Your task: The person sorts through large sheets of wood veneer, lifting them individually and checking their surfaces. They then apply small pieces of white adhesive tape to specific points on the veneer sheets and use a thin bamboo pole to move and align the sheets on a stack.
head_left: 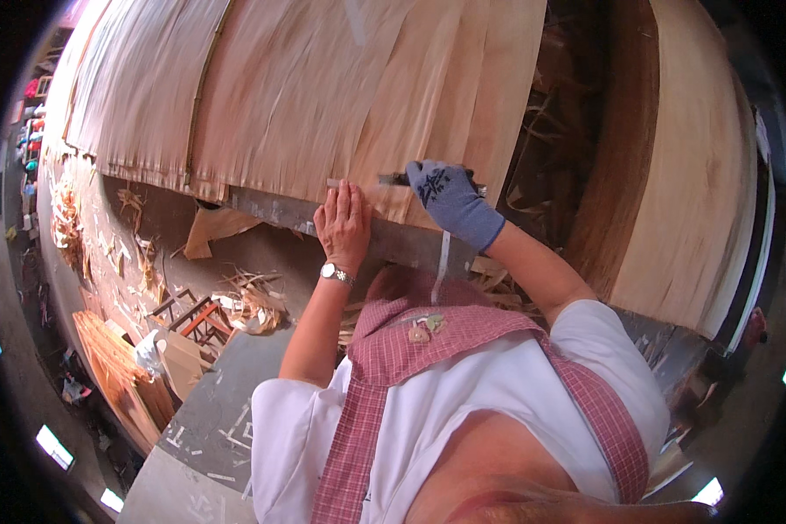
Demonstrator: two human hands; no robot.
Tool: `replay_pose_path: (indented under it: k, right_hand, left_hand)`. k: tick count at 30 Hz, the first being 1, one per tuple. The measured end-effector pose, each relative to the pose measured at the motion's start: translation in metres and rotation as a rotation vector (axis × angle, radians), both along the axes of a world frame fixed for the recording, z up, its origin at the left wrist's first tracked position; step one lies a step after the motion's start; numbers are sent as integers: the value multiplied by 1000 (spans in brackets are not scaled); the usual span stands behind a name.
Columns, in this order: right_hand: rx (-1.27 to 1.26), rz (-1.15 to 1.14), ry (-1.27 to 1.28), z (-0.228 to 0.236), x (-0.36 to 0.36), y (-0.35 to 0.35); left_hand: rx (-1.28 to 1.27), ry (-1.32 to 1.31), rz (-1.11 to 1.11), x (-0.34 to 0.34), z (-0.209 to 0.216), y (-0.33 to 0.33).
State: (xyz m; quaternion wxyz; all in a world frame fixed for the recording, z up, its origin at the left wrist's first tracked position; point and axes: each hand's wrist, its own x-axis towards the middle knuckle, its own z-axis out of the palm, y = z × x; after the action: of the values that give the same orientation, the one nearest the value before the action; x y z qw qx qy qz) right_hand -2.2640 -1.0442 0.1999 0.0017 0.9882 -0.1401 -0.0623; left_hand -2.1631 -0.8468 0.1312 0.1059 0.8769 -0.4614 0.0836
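Note:
A broad stack of thin wood veneer sheets (279, 96) spreads out before me, its near edge close to my body. My bare left hand (345, 218), a watch (336, 273) on its wrist, lies with fingers stretched out on the near edge of the veneer. A small pale strip (334, 183) shows by its fingertips. Just to the right, my right hand (450, 199) in a blue-grey glove is closed around a dark hand tool (395, 179). The tool's end points left, over the sheet; it is blurred and mostly covered by the glove, so its kind is unclear.
Another pale veneer stack (686, 166) stands at the right, past a dark gap with torn scraps. Veneer shavings (253, 301) litter the floor at the left, beside a reddish-brown frame (203, 319) and a pile of wood strips (118, 371). A grey board (227, 393) lies beside my left arm.

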Motion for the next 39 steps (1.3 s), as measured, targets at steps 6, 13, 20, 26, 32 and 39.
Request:
replay_pose_path:
  k: [6,13,20,26,32,39]
  right_hand:
    - [924,-471,-254,-6,57,-92]
    - [1427,-772,-239,-65,87,-134]
    - [451,-370,-107,-55,86,-141]
    - [1328,-676,-353,25,-31,-187]
    - [1061,-657,-673,62,-189,-257]
    - [1685,-513,9,4,-141,-124]
  left_hand:
    - [27,78,-22,7,9,-1]
    - [-22,115,-105,73,27,-92]
    - [-54,110,-200,90,-6,-171]
    - [4,81,-183,90,-3,-170]
    - [-150,191,-52,76,24,-162]
    - [-312,53,325,-110,29,-85]
